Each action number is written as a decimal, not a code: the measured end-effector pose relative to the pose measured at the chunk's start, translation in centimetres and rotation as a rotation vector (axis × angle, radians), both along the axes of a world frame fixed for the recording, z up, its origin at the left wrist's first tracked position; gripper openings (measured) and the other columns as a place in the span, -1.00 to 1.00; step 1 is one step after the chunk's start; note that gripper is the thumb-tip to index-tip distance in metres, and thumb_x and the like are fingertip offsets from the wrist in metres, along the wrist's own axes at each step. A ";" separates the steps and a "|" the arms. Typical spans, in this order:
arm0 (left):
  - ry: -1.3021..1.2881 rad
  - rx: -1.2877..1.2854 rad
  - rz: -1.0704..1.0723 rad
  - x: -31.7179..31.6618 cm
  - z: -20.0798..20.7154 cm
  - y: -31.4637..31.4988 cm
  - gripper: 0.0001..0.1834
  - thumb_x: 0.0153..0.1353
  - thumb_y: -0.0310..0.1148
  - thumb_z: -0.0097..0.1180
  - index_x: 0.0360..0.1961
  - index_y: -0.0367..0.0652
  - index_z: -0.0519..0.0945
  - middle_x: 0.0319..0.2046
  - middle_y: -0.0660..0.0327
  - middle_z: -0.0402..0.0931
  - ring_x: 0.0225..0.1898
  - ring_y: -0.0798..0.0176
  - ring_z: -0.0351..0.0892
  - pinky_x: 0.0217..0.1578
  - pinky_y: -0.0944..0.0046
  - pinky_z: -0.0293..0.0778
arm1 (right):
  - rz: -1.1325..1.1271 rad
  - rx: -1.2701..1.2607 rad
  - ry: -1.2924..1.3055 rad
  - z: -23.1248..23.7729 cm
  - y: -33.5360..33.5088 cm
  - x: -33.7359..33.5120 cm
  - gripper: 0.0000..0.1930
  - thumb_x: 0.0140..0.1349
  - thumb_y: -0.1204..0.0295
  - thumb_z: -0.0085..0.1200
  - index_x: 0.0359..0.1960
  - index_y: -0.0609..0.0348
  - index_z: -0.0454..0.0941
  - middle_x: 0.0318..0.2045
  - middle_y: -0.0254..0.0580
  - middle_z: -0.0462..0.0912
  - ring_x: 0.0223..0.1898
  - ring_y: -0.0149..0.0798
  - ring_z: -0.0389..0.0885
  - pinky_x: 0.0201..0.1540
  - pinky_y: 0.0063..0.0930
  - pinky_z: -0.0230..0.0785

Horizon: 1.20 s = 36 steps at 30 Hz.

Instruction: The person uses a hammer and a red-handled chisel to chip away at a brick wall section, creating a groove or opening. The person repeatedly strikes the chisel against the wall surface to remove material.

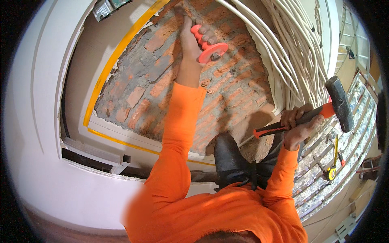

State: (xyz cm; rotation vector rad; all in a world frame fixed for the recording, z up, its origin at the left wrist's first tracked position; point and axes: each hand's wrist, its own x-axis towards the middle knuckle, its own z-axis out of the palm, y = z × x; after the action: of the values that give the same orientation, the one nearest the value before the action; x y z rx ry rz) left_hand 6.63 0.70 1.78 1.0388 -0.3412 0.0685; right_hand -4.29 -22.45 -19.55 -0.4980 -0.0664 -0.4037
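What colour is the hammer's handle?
Orange with black grip sections, seen in the head view: the hammer is held in the right hand.

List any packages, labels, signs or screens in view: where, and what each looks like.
None that can be made out.
Nearest candidates: a grey metal fitting at the top edge above the brick wall, too small to tell; a yellow tape measure on the slatted floor at right.
Left hand grips a red-handled chisel; right hand grips a hammer.

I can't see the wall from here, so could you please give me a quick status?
Left hand grips chisel against brick wall. Right hand holds hammer, drawn back. White cables close right.
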 end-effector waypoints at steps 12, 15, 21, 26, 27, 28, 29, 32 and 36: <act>0.078 0.508 0.228 5.0 2.2 2.1 -0.57 0.43 0.06 -0.40 -0.46 0.02 0.25 -0.72 0.32 -0.11 -0.73 0.34 -0.16 -0.72 0.22 0.02 | 0.030 0.082 -0.019 -0.4 -2.3 -0.4 -0.27 0.04 -0.50 -0.28 -0.55 0.02 0.18 -0.90 -0.41 0.05 -0.91 -0.44 -0.04 -0.85 -0.54 -0.10; 0.069 0.140 -0.034 3.7 1.5 -0.7 -0.59 0.37 0.06 -0.28 -0.45 -0.02 0.26 -0.61 0.34 0.27 -0.65 0.38 0.22 -0.61 0.33 0.27 | -0.088 0.044 0.068 -0.3 -3.1 -0.2 -0.26 0.03 -0.50 -0.26 -0.54 0.02 0.17 -0.90 -0.41 0.07 -0.92 -0.44 -0.01 -0.86 -0.53 -0.07; 0.083 0.106 0.033 0.0 -2.2 -1.7 -0.46 0.33 0.22 -0.32 -0.53 -0.01 0.29 -0.69 0.38 0.21 -0.70 0.40 0.19 -0.67 0.36 0.22 | -0.232 -0.097 0.121 0.5 -3.9 -0.3 -0.27 0.09 -0.45 -0.27 -0.36 0.07 0.21 -0.77 -0.37 0.18 -0.89 -0.47 0.04 -0.85 -0.60 -0.05; 0.038 0.118 -0.008 0.0 -1.5 -1.4 -0.49 0.35 0.20 -0.32 -0.45 -0.01 0.31 -0.67 0.38 0.23 -0.73 0.39 0.17 -0.68 0.35 0.22 | -0.201 -0.321 0.027 0.3 -3.2 -0.8 -0.29 0.14 -0.39 -0.22 -0.30 0.14 0.22 -0.73 -0.37 0.21 -0.85 -0.49 0.15 -0.83 -0.61 0.00; 0.016 0.142 -0.063 0.5 -1.3 -0.9 -0.51 0.35 0.19 -0.32 -0.42 -0.01 0.31 -0.65 0.39 0.23 -0.74 0.40 0.16 -0.69 0.35 0.22 | -0.192 -0.342 -0.003 -0.2 -2.6 -0.9 -0.28 0.14 -0.38 -0.21 -0.29 0.15 0.23 -0.73 -0.37 0.22 -0.84 -0.49 0.16 -0.83 -0.62 0.01; -0.009 0.125 -0.054 0.9 -0.9 -1.2 -0.50 0.35 0.20 -0.33 -0.43 0.00 0.31 -0.66 0.39 0.23 -0.74 0.39 0.16 -0.69 0.34 0.22 | -0.214 -0.338 0.004 0.3 -2.0 -1.2 -0.28 0.15 -0.37 -0.21 -0.28 0.18 0.23 -0.73 -0.37 0.22 -0.83 -0.49 0.17 -0.81 -0.62 0.03; -0.032 0.108 -0.038 0.9 -0.2 -1.8 -0.50 0.35 0.21 -0.34 -0.43 0.01 0.30 -0.67 0.39 0.22 -0.75 0.39 0.16 -0.70 0.33 0.23 | -0.232 -0.334 0.010 0.9 -1.4 -1.5 -0.27 0.15 -0.37 -0.20 -0.27 0.21 0.24 -0.74 -0.36 0.23 -0.82 -0.48 0.18 -0.80 -0.62 0.06; -0.101 0.085 -0.043 2.0 0.1 -1.8 -0.50 0.35 0.23 -0.40 -0.45 0.06 0.29 -0.71 0.39 0.19 -0.76 0.39 0.17 -0.72 0.31 0.24 | -0.303 -0.275 0.025 2.6 0.4 -2.3 -0.25 0.15 -0.38 -0.23 -0.27 0.22 0.26 -0.77 -0.38 0.21 -0.82 -0.48 0.19 -0.78 -0.61 0.08; -0.078 0.009 -0.039 3.1 -0.7 -2.0 -0.45 0.30 0.30 -0.37 -0.45 0.05 0.28 -0.72 0.36 0.18 -0.77 0.37 0.14 -0.73 0.29 0.23 | -0.331 0.096 -0.373 3.4 1.4 -2.2 -0.33 0.14 -0.37 -0.19 -0.28 0.07 0.32 -0.75 -0.32 0.29 -0.81 -0.37 0.24 -0.79 -0.49 0.10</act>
State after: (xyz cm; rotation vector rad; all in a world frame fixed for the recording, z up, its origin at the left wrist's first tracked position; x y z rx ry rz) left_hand 9.77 -1.27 1.07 1.0396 -0.4326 0.0726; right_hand -6.45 -21.02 -16.15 -0.3333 -0.3265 -0.8185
